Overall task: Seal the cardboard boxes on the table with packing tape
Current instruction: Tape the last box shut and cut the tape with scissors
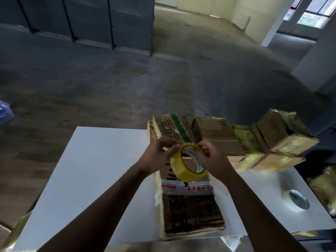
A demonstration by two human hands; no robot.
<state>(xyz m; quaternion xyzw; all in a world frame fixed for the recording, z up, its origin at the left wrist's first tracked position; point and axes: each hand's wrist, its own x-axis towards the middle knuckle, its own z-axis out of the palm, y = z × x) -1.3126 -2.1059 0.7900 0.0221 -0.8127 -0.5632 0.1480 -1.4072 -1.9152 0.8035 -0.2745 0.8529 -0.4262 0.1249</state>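
A yellow roll of packing tape (183, 172) is held in the air between both hands, above a long cardboard box (190, 213) lying on the white table (94, 170). My left hand (158, 155) pinches the roll's upper left edge. My right hand (213, 157) grips its upper right side with fingers in the core. The box has black print and a white strip with red characters across its top. Behind it stands another box (171, 127) with a green stripe.
Several boxes wrapped in yellow tape (269, 140) are stacked at the table's far right. A round metal-rimmed hole (299, 199) sits in the table's right part. Grey stacked panels line the far wall. A blue object (5, 111) lies on the floor at left.
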